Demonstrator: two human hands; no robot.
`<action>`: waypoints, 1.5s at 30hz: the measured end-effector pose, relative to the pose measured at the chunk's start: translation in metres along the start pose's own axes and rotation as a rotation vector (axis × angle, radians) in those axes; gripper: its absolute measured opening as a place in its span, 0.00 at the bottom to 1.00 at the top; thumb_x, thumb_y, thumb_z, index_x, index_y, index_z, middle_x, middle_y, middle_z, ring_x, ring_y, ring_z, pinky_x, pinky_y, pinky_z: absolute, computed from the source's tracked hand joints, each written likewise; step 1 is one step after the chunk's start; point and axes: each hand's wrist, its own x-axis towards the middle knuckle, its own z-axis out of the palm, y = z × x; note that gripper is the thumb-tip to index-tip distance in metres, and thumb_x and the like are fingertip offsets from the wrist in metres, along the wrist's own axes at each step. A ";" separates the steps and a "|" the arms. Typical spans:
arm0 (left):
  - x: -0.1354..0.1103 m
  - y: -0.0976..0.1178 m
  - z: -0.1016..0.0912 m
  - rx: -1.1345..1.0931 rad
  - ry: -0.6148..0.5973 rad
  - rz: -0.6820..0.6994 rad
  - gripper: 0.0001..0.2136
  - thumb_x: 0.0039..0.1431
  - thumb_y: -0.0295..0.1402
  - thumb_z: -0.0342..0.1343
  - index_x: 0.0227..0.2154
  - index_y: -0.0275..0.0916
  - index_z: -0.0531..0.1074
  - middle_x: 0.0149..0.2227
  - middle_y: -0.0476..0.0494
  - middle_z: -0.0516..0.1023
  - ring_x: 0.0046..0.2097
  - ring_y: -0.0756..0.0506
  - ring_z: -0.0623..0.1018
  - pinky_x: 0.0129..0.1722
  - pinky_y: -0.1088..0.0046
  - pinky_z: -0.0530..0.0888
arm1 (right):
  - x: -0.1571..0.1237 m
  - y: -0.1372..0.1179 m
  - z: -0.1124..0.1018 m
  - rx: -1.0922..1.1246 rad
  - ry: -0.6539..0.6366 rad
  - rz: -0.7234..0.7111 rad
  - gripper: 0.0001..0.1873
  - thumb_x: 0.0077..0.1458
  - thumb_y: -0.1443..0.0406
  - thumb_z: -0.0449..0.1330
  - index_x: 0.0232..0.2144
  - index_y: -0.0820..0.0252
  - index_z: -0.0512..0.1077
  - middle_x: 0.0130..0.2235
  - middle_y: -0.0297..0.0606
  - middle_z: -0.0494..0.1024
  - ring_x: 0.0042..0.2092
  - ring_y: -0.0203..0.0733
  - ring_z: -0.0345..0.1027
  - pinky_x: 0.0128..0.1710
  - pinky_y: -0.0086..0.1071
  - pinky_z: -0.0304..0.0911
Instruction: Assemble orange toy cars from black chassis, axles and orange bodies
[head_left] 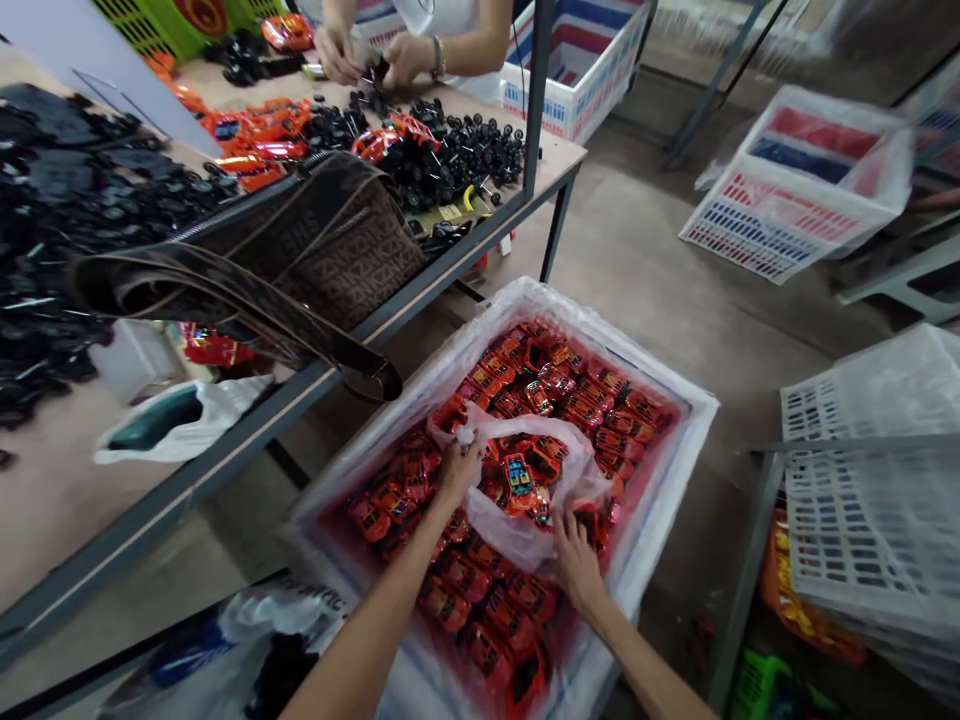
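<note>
The left hand (457, 470) is closed around a bunched fold of a thin, crinkled, translucent plastic bag (510, 520), its knuckles up and its fingers buried in the film. The right hand (577, 560) is half open, with its fingers (564, 532) curled downward at the bag's lower edge; whether they have hold of the film is hidden. The bag sags between both hands, in the middle of a white plastic crate (660, 500) lined with clear, glossy film. The crate sits on the concrete floor (660, 280), just beside the table's near edge, and is packed with toy cars (450, 605) in shiny wrappers, their rounded red-orange bodies lying in close rows. One car (519, 482), with blue on its top, rests on the bag.

The table (90, 520) has a pale top and a dark metal frame. A brown patterned handbag (322, 245) lies across its near edge, with black wheel-and-axle sets (450, 155) and orange car bodies (255, 130) heaped beyond it, and flat black parts (82, 210) piled at the left. Across the far edge, a co-worker's hands (367, 58) work among the wheels. Slatted white crates (795, 190) stand on the floor to the right.
</note>
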 end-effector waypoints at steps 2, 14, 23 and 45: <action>-0.004 0.004 -0.004 -0.019 0.000 0.018 0.22 0.60 0.54 0.52 0.23 0.41 0.70 0.21 0.47 0.74 0.26 0.46 0.73 0.27 0.72 0.67 | 0.001 -0.004 0.014 0.080 0.022 0.041 0.34 0.44 0.68 0.59 0.56 0.50 0.72 0.55 0.49 0.78 0.53 0.61 0.74 0.49 0.49 0.70; -0.035 0.055 -0.044 -0.164 0.008 0.076 0.25 0.55 0.60 0.55 0.24 0.39 0.71 0.23 0.48 0.73 0.28 0.47 0.69 0.31 0.71 0.66 | 0.031 -0.083 -0.144 0.460 0.044 0.044 0.17 0.50 0.51 0.70 0.32 0.56 0.75 0.29 0.30 0.75 0.32 0.39 0.68 0.33 0.29 0.65; -0.100 0.085 -0.051 -0.250 -0.133 0.149 0.23 0.61 0.56 0.53 0.30 0.39 0.73 0.29 0.45 0.77 0.33 0.45 0.73 0.37 0.69 0.71 | 0.015 -0.170 -0.142 0.866 -0.059 0.130 0.29 0.54 0.43 0.66 0.53 0.48 0.72 0.50 0.42 0.80 0.47 0.49 0.77 0.44 0.38 0.74; -0.199 0.302 -0.398 -0.328 0.365 0.326 0.14 0.68 0.42 0.54 0.32 0.38 0.75 0.30 0.44 0.78 0.32 0.46 0.74 0.33 0.71 0.69 | -0.063 -0.616 -0.224 0.709 -0.206 -0.140 0.21 0.53 0.47 0.69 0.46 0.47 0.83 0.31 0.42 0.84 0.29 0.51 0.80 0.22 0.37 0.76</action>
